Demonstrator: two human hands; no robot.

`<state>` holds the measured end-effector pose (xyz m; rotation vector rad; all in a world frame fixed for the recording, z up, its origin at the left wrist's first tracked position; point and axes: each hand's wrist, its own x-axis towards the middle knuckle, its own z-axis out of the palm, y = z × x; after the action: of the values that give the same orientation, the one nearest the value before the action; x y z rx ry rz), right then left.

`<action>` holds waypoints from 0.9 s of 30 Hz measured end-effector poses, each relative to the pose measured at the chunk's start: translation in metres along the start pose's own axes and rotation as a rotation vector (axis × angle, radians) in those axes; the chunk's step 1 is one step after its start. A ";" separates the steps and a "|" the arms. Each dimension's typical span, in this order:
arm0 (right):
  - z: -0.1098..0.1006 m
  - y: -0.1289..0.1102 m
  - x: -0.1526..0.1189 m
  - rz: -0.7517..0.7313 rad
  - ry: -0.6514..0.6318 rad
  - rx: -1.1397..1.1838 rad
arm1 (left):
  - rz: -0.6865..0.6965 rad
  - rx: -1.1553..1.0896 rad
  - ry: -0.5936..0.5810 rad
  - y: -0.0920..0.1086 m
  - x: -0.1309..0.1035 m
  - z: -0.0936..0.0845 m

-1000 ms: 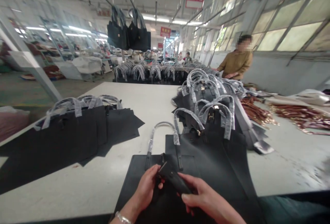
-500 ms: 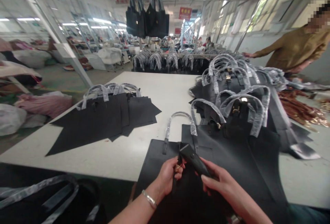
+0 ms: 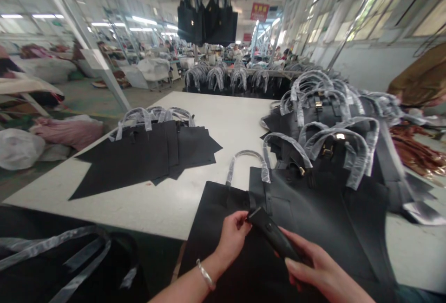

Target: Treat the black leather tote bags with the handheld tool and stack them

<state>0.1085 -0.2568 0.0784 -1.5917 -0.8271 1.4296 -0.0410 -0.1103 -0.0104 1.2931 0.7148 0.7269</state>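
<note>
Hands: two. The right hand has its fingers wrapped around one black clipper-shaped tool. The left hand has its fingers bent together at the head of the tool; whether they grip anything cannot be told. One silver-coloured bracelet is on the left wrist.

Location: the tool is above one black front bag, which lies at the near edge of the table and has one film-wrapped handle raised.

Other stock: one left pile and one right pile of overlapping black bags, exact counts hidden; two hanging bags overhead; at least four clusters of wrapped handles beyond the table; brown straps at the right.

Surface and room: the white table stands in a workshop with fluorescent lights and a grey floor. One person in a brown top is at the right edge.

Writing: three red signs; the characters are too blurred to read.
</note>
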 end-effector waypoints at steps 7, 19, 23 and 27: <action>0.003 -0.002 0.011 -0.022 0.018 0.015 | -0.039 -0.020 -0.004 -0.001 0.004 -0.001; -0.002 -0.010 0.024 -0.032 0.190 -0.040 | 0.019 0.418 -0.043 0.013 0.019 -0.038; -0.010 -0.002 0.016 -0.016 0.161 -0.102 | 0.155 0.983 0.334 0.030 0.032 -0.085; -0.004 0.000 0.017 -0.042 0.097 -0.148 | 0.008 1.265 0.437 0.038 0.046 -0.102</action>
<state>0.1143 -0.2427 0.0705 -1.7300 -0.9219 1.2759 -0.0992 -0.0098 0.0106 2.2836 1.6706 0.5419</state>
